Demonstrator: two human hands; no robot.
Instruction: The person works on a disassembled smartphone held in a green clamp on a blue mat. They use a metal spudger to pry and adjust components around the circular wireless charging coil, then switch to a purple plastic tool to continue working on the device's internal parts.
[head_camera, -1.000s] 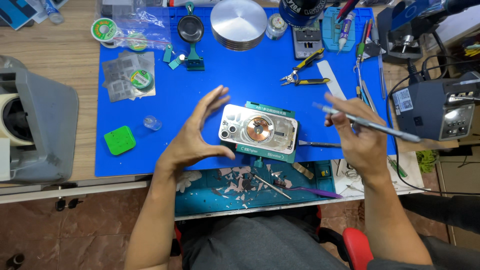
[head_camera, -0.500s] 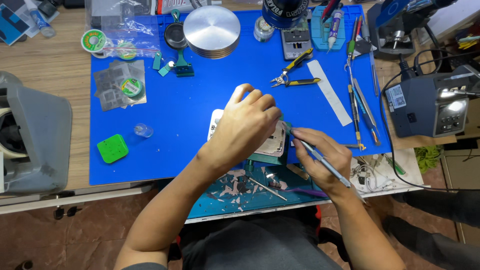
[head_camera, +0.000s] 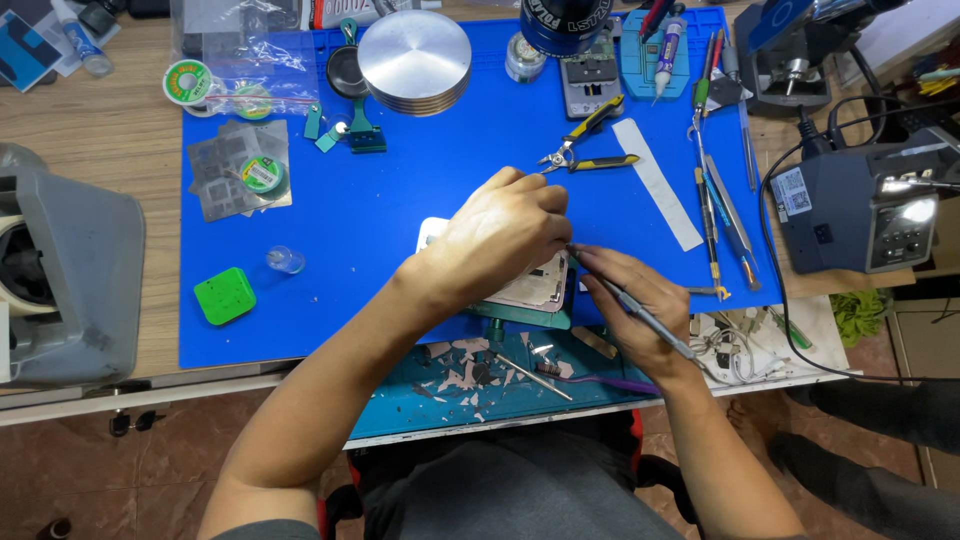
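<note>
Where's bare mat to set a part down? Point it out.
Freest: the blue work mat between the green square block, the round metal disc and the left hand. Crowded: the far edge, the tool row by the yellow-handled cutters, and the debris-strewn teal mat.

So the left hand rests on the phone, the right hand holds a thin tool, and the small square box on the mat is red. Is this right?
Not quite: the head view shows the small square box is green, not red. The left hand does rest on the phone, and the right hand holds a thin tool.
</note>
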